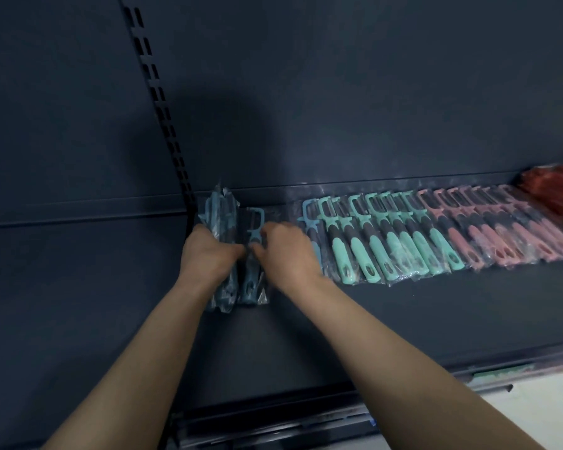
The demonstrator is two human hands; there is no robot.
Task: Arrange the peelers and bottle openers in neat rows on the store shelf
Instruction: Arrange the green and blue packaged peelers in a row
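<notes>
While the matte dark shelf (403,319) carries a slanted row of crinkly plastic-wrapped peelers (436,235), mint beside pink, both hands work at its left end. The left hand (208,251) clamps a glossy blue bundle (223,222); the right hand (286,251) pinches one flat blue peeler (252,280).

You had two hands in view, the left hand (208,251) and the right hand (288,251). On the shelf (371,319) lay about seven mint-green peelers (390,241) and roughly eight pink peelers (488,232), overlapping, so those counts were approximate. The blue peelers (238,254) were bunched under your hands; you couldn't count them. One red heap (556,186) was too blurred to count.
</notes>
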